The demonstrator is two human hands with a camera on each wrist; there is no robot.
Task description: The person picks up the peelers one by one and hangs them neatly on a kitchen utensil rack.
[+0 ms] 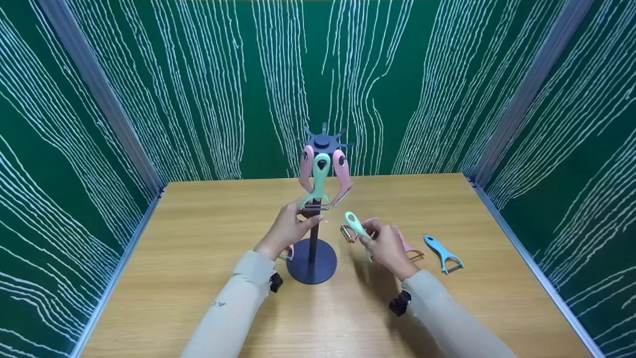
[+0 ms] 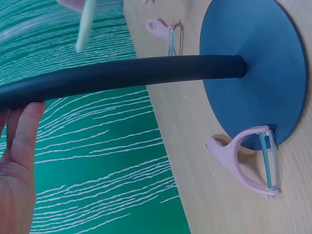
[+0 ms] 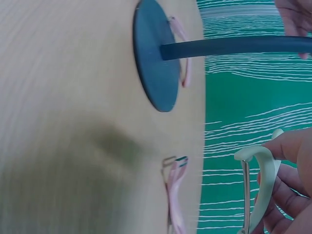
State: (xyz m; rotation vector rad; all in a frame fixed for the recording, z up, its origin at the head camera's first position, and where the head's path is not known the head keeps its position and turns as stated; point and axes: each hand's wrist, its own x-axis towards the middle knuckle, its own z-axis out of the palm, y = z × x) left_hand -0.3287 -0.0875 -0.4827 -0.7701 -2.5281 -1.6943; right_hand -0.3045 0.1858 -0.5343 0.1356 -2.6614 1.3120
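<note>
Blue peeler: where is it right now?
In the head view, the blue peeler lies on the right part of the table, just right of a pink peeler and the right hand.

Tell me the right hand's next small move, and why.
Probably raise the held green peeler toward a bare hook on the stand: the right hand holds it below hook height, three other peelers already hang there, and the left hand grips the pole.

High head view, near wrist views, shared base (image 2: 273,78)
</note>
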